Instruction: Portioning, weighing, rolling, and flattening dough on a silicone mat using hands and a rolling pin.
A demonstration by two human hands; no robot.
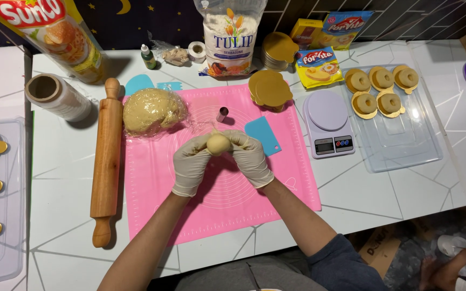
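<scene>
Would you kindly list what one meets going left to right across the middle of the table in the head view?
Plastic wrap roll → wooden rolling pin → wrapped dough lump → left hand → dough ball → right hand → kitchen scale → clear tray.

Rolling pin (pixel 107 161), scale (pixel 328 123), flour bag (pixel 230 35), w/ wrapped dough (pixel 151 110).

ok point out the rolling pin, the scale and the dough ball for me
rolling pin (pixel 107 156): head view, middle of the wooden barrel
scale (pixel 327 110): head view, centre of its round lilac plate
dough ball (pixel 218 144): head view, top of the ball, between the two gloved hands
</scene>
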